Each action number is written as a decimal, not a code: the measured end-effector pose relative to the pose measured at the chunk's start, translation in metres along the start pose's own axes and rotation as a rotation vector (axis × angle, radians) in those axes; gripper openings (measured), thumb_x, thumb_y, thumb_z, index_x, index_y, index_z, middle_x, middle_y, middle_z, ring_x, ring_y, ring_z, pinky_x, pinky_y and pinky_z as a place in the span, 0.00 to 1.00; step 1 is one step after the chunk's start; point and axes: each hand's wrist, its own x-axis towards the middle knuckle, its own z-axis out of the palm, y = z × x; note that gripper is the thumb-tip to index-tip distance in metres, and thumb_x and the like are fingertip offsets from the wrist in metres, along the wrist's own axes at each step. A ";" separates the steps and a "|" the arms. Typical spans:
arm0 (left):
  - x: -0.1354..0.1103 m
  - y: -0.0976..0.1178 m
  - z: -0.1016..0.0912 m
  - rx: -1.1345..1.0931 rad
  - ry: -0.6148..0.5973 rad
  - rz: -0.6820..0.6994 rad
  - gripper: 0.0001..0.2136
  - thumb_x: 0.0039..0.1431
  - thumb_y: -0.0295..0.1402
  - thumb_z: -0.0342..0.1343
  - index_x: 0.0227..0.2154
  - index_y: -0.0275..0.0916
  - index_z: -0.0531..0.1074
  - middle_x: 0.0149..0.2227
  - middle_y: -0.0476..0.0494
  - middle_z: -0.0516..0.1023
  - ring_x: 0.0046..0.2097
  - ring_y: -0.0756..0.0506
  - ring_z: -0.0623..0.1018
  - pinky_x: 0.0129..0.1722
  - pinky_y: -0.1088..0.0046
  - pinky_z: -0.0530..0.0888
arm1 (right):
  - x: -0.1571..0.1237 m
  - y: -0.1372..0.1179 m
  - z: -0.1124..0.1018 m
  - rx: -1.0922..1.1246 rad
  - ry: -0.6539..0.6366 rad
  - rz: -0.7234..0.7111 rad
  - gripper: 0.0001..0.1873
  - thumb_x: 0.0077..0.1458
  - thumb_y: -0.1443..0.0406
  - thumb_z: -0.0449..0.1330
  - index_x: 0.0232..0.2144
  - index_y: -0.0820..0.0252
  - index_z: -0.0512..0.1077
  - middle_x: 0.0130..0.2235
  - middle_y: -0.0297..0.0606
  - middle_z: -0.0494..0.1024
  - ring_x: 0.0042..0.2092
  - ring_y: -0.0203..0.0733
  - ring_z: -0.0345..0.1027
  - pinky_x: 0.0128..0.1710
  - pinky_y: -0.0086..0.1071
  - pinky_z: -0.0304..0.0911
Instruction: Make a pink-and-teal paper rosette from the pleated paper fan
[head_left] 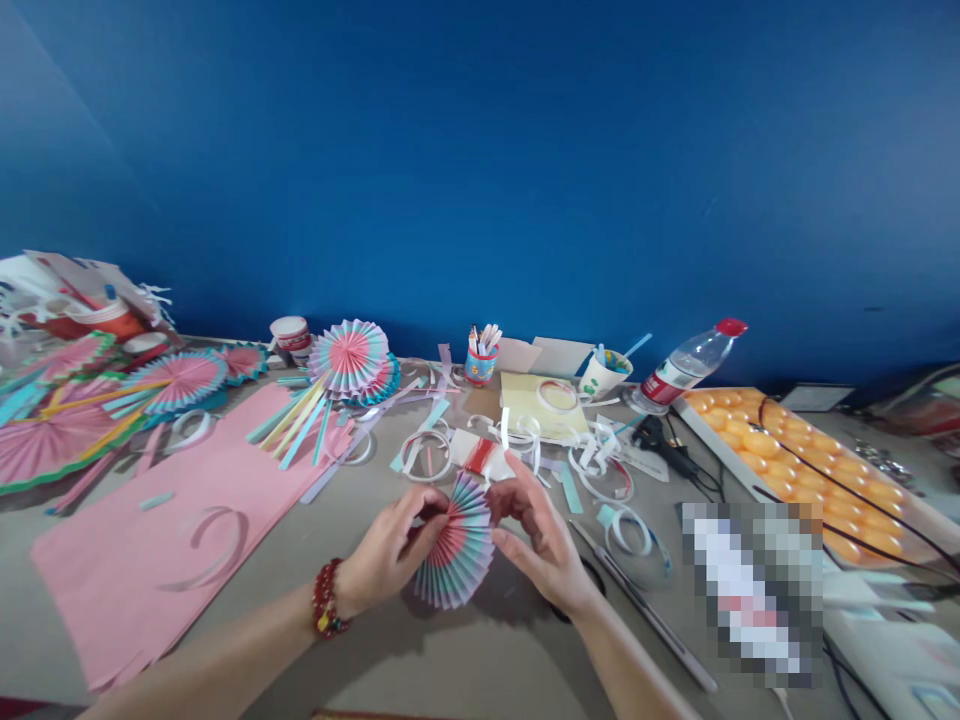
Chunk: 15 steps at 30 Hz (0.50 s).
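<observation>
In front of you stands a broad, plain, deep-blue wall (480, 150), darker toward the top and brighter through the middle. To your upper left, a faint slanting line sets off a paler blue area. Your flat, matte grey-brown surface (292, 555) runs back to the wall's foot. Soft, diffuse light leaves blurred shadows across it before you.

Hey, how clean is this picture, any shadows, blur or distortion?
Head view: soft shadows fall on the table below the held paper fan, whose folds stay readable; at far left, the green-edged fan looks smeared; at right, the bottle tilts outward, possibly from wide-angle stretch; at lower right, a pixelated block hides detail.
</observation>
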 end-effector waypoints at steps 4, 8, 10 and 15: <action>-0.002 -0.005 0.004 -0.131 0.047 -0.041 0.10 0.70 0.36 0.46 0.50 0.41 0.64 0.46 0.40 0.76 0.47 0.44 0.77 0.46 0.70 0.74 | 0.001 -0.003 0.000 0.081 -0.053 -0.003 0.40 0.60 0.58 0.63 0.68 0.46 0.48 0.45 0.39 0.72 0.41 0.41 0.70 0.44 0.38 0.69; -0.001 -0.010 0.007 -0.288 0.114 -0.077 0.13 0.70 0.38 0.46 0.53 0.40 0.62 0.46 0.39 0.76 0.47 0.44 0.77 0.47 0.68 0.74 | 0.001 -0.003 0.003 0.073 -0.085 0.013 0.41 0.60 0.59 0.63 0.68 0.47 0.47 0.45 0.40 0.73 0.42 0.42 0.70 0.44 0.39 0.69; 0.001 -0.009 0.006 -0.329 0.133 -0.111 0.14 0.70 0.39 0.47 0.53 0.40 0.62 0.46 0.39 0.76 0.47 0.44 0.77 0.48 0.66 0.74 | 0.000 -0.001 0.006 0.070 -0.084 0.011 0.43 0.59 0.58 0.64 0.68 0.47 0.47 0.45 0.41 0.73 0.43 0.43 0.70 0.44 0.38 0.69; 0.004 -0.005 0.006 -0.434 0.090 -0.168 0.15 0.69 0.42 0.49 0.52 0.40 0.63 0.46 0.39 0.76 0.48 0.44 0.77 0.50 0.65 0.73 | 0.000 0.001 0.009 0.045 -0.014 0.046 0.40 0.60 0.59 0.63 0.68 0.49 0.48 0.42 0.38 0.74 0.40 0.41 0.70 0.43 0.36 0.69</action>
